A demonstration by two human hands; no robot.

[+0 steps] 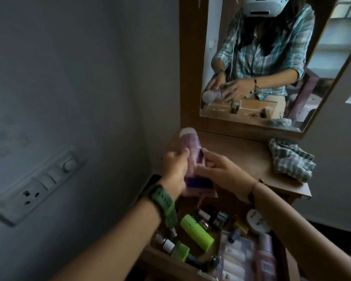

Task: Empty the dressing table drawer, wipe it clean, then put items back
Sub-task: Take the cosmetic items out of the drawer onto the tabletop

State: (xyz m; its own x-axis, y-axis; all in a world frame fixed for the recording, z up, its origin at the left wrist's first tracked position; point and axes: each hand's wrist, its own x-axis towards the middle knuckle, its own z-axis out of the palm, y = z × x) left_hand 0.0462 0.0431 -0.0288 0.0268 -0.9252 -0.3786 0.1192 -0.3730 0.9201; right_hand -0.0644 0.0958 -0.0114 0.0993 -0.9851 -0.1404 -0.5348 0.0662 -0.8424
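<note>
Both hands closed around one lilac plastic tube [190, 151] with a white round cap, held above the wooden worktop [241, 153]: left hand [175, 169] wrapped on its lower side, right hand [219, 171] pinching, apparently, its middle, though blurred. Below, open wooden drawer [156, 260] full of small things, among them a smooth green cylinder [197, 232] and little glass bottles [206, 219]. Crumpled checked cloth [290, 159] lying on the worktop's right part.

- Round white tin [256, 221] in drawer: dark print on lid, letters too blurred to read.
- Purple tube [192, 157], green tube [197, 232], small bottles: no legible text.
</note>
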